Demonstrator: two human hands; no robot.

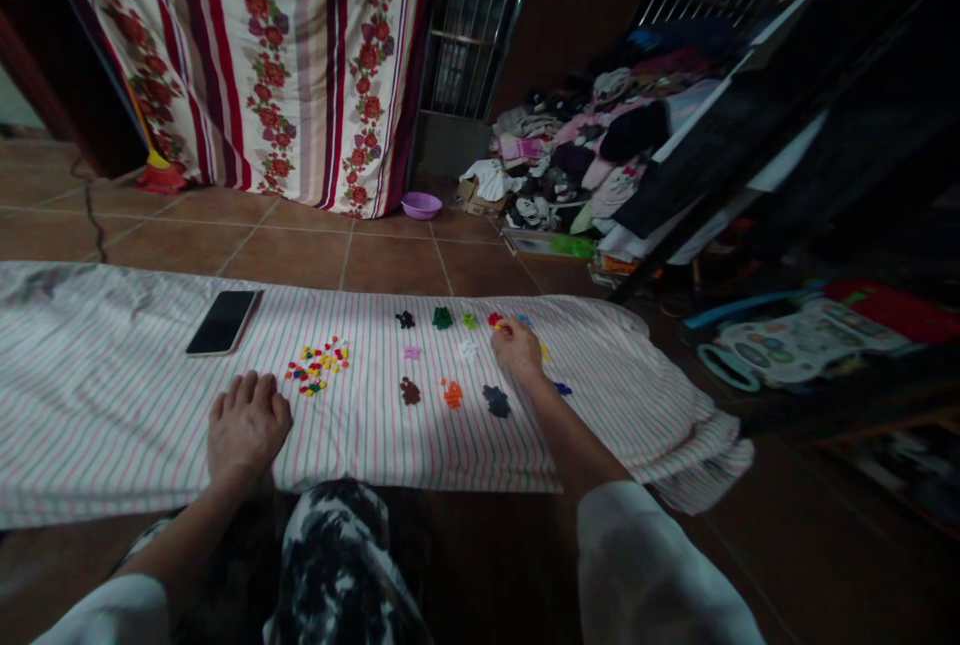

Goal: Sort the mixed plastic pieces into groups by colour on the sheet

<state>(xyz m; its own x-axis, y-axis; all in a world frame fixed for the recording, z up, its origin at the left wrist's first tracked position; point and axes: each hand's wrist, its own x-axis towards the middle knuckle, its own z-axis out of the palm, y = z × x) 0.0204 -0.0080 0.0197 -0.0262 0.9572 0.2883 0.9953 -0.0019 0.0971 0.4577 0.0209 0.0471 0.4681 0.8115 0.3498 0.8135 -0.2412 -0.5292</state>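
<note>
My left hand [249, 425] rests palm down on the striped cloth [142, 405], fingers stretched out and holding nothing. Just beyond it lies a mixed heap of small coloured pieces [318, 365], mostly yellow, red, orange and white. My right hand [517, 350] is pinched shut, with a small yellow piece [497, 327] at the fingertips, right by the red pile [494, 319]. Around it sit small single-colour piles: black [405, 320], dark green [442, 317], light green [469, 321], pink [412, 353], white [468, 351], brown [409, 391], orange [451, 393] and dark grey [496, 401]. My right hand and forearm partly hide blue and yellow piles.
A phone [223, 322] lies on the cloth left of the mixed heap. Beyond the cloth are a tiled floor [300, 240], a purple basin [421, 206], a floral curtain [300, 55] and heaped clothes [585, 145]. A plastic toy panel [802, 340] stands at the right.
</note>
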